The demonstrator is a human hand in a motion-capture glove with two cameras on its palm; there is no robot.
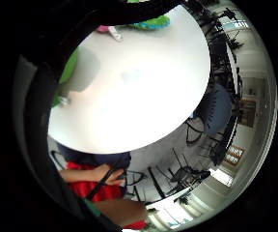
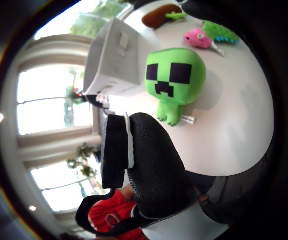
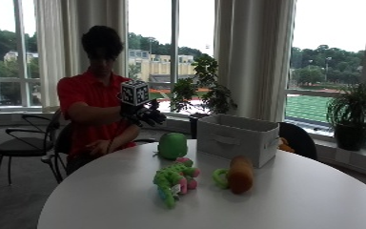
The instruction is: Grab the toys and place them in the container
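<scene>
green block-faced plush [image 3: 172, 145]: upright on the white table, just beside the container
container [image 3: 237, 139]: white fabric bin, open top
green-pink plush [image 3: 174, 179]: lying on the table
brown plush [image 3: 240, 174]: lying near the container

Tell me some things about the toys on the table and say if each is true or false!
1. The green block-face toy sits on the table. True.
2. The gloved right hand is holding a toy. False: it is raised above the table and holds nothing.
3. The white container has toys piled beside it on the floor. False: the toys shown lie on the table.
4. A brown toy lies near the container. True.
5. The pink toy touches a green plush. True.
</scene>
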